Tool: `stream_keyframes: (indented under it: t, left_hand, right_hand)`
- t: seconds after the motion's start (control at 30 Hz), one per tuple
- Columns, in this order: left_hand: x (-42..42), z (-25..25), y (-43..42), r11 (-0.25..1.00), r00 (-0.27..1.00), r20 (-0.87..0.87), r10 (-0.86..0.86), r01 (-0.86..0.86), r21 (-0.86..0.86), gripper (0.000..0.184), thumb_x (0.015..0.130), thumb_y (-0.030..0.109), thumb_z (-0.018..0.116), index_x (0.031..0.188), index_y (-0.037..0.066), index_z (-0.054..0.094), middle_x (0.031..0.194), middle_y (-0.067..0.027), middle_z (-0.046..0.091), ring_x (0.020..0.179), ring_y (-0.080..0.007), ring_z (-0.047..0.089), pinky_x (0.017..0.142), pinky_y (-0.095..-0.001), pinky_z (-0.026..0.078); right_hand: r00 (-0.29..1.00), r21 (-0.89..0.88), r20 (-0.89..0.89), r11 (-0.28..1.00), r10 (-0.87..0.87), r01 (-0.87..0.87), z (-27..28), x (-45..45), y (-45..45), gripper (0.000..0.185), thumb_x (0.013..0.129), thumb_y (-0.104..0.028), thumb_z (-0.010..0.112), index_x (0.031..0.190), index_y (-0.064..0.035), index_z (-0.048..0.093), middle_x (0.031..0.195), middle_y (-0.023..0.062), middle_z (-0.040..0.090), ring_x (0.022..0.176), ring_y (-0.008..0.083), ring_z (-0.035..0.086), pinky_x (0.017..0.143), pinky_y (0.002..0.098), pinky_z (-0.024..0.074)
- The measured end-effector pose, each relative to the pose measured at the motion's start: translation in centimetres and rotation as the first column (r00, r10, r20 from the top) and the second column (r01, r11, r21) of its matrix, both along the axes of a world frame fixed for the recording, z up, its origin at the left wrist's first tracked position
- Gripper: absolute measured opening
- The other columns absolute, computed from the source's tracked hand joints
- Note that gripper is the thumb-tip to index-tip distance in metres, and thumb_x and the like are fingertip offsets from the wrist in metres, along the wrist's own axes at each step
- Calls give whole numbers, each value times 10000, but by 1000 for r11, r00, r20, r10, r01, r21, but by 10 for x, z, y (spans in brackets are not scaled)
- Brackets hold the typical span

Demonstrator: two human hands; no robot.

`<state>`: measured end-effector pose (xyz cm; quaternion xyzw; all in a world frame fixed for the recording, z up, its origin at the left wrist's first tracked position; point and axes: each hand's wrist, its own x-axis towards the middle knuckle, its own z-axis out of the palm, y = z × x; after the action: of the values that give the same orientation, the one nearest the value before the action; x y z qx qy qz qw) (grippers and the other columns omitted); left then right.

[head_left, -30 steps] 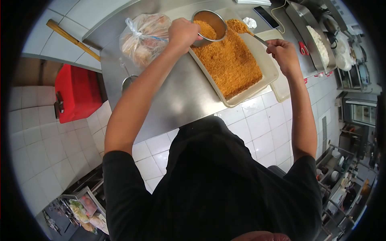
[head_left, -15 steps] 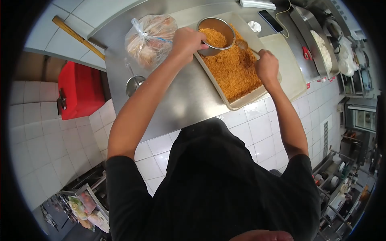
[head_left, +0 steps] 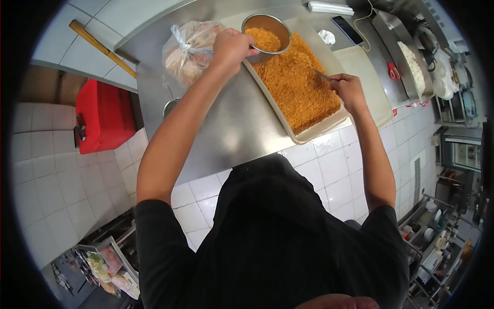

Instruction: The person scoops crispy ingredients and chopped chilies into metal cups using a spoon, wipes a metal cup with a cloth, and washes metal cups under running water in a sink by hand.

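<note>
My left hand [head_left: 232, 50] grips the rim of a round metal container [head_left: 266, 32], tilted over the far left end of the tray, with orange-brown crumbs inside it. A long pale tray [head_left: 284, 123] holds a thick layer of the same orange-brown crumbs [head_left: 298, 90]. My right hand [head_left: 350, 91] is closed on the handle of a spoon [head_left: 321, 75], whose bowl end is sunk in the crumbs and hidden. A tied clear plastic bag [head_left: 188, 51] with pale contents lies left of my left hand.
A pale lid or board [head_left: 368, 82] lies right of the tray. Farther right are a phone [head_left: 347, 30], red scissors [head_left: 393, 71] and a metal pan [head_left: 419, 82] of white food. A metal ladle [head_left: 171, 106] rests beside my left forearm. Crumpled white paper [head_left: 326, 36] lies behind the tray.
The spoon has gone from above the crumbs, beside the container, down into the crumbs. Over the last half second, my left hand and the metal container have shifted slightly left and away from me.
</note>
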<state>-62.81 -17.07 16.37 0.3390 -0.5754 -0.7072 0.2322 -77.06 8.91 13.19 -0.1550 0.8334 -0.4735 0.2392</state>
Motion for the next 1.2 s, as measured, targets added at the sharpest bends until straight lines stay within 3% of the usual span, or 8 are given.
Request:
stream_keyframes:
  t: [0.2,0.3,0.37,0.43,0.53,0.87,0.97,1.2]
  left_hand:
    - [-12,-4,11,999,998,64,3,-1,-38,93,718,-26,586,758,-64,511,732,-140,564,567,-217,621,482,-280,507]
    - [-16,-1,26,998,995,81,-58,57,17,107,738,-47,583,798,-78,500,786,-156,554,646,-249,623,553,-277,534]
    - [-20,-1,32,995,995,60,-80,76,67,104,739,-53,580,797,-83,499,788,-162,552,654,-252,627,551,-277,533]
    - [-22,-1,37,991,999,14,-52,50,124,82,721,-44,578,748,-81,510,732,-155,557,587,-221,630,475,-278,507]
    - [-12,3,38,991,999,13,-47,45,130,99,719,-43,591,734,-94,506,787,-181,556,599,-248,628,494,-280,519]
    - [14,31,23,989,996,-45,-72,77,127,171,740,-56,591,850,-118,475,932,-199,521,727,-281,606,641,-301,563]
    - [25,35,15,992,995,-56,-83,88,86,148,746,-49,587,834,-102,481,924,-180,510,749,-264,594,651,-303,565]
    - [67,49,12,982,986,2,-166,166,87,132,779,11,573,873,-53,505,928,-130,525,823,-212,578,722,-305,541]
  right_hand:
    - [973,45,-222,998,56,-47,72,-12,6,166,778,-60,564,894,27,644,674,25,606,577,64,479,535,203,389]
    - [844,81,-531,996,80,-44,93,10,-10,149,783,-54,571,893,5,652,696,71,635,604,111,539,581,244,434]
    - [378,185,-904,980,199,-74,75,25,-21,215,675,-6,564,870,-20,653,765,173,620,697,339,600,640,406,477]
    - [225,249,-941,967,254,-48,73,38,-25,253,626,29,548,855,-18,643,785,179,609,714,339,600,651,416,473]
    - [291,73,-955,996,57,43,73,31,-23,216,626,28,543,820,-9,630,776,177,607,717,348,595,667,424,469]
    - [581,409,-751,912,313,38,-58,-22,-53,164,696,-69,545,807,19,628,794,209,617,746,365,606,711,434,489]
    - [890,287,-437,958,130,1,-51,-4,-66,191,721,-85,534,816,32,653,769,226,626,725,359,615,693,426,491]
    - [995,-17,-99,1000,-9,7,-54,-17,-49,179,733,-70,540,819,30,661,641,121,622,565,167,572,527,302,438]
